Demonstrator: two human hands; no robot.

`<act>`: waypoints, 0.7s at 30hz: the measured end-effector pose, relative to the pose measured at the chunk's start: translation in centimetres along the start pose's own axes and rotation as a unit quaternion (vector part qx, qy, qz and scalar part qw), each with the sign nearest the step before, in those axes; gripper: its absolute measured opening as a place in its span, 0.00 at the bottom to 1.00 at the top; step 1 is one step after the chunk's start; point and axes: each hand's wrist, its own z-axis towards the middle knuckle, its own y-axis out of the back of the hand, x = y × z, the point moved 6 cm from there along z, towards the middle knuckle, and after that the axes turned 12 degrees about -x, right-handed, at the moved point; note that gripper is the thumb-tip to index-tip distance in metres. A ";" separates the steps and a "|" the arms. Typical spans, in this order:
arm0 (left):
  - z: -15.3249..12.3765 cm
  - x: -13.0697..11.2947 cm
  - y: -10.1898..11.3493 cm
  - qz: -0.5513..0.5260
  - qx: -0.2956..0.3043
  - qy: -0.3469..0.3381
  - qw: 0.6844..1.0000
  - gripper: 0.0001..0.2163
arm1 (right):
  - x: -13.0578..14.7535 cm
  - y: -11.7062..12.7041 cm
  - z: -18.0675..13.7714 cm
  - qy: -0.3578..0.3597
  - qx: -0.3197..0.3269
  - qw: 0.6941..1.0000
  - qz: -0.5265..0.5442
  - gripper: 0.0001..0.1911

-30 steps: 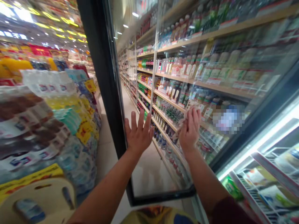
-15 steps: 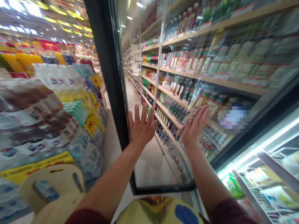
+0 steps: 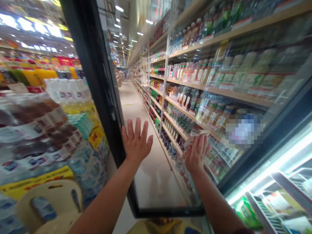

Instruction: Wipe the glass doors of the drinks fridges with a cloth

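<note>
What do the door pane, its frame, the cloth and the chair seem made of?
Door pane: probably clear, glossy glass; it is see-through with faint reflections.
Door frame: smooth black, slightly glinting; metal or plastic, can't tell.
Cloth: likely soft, matt fabric, by its crumpled folds.
Chair: apparently moulded beige plastic, with cut-out slots.

Upper right of the right hand (image 3: 196, 154), a wooden shelf (image 3: 202, 86) carries a row of pale bottles (image 3: 246, 71), some blurred. Higher up from that hand, another shelf (image 3: 226, 35) holds closely packed dark and green bottles (image 3: 211, 24). Up and to the left of the right hand, a lower shelf (image 3: 181, 108) bears white-labelled bottles (image 3: 187, 101), and the one beneath, a lower board (image 3: 175, 125), holds small green bottles (image 3: 184, 121). Between the hands, below the left hand (image 3: 136, 143), stretches pale floor (image 3: 151, 182). Down and to the right of the right hand, a wire rack (image 3: 266, 213) holds white packets (image 3: 298, 225) beside a green packet (image 3: 246, 211).
</note>
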 end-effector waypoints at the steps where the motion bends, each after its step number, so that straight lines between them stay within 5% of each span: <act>1: -0.1 0.1 0.0 0.001 0.000 0.001 1.000 0.29 | -0.1 0.0 -1.8 0.012 0.014 1.000 0.004 0.34; 5: -0.2 0.3 -0.1 0.004 -0.007 0.004 1.000 0.29 | -1.7 0.2 -4.8 0.015 0.040 0.999 0.018 0.33; 11: 0.1 0.1 0.2 0.015 -0.013 -0.002 1.000 0.30 | -7.3 0.9 1.7 -0.104 -0.019 0.994 0.013 0.35; 17: -0.1 -0.1 0.7 0.032 -0.004 -0.004 0.999 0.30 | -8.0 2.0 -4.5 -0.045 -0.058 0.997 0.005 0.36; 21: 0.0 -0.5 1.1 0.040 -0.011 -0.015 0.999 0.31 | -13.6 3.0 -1.6 -0.139 -0.123 0.983 -0.003 0.33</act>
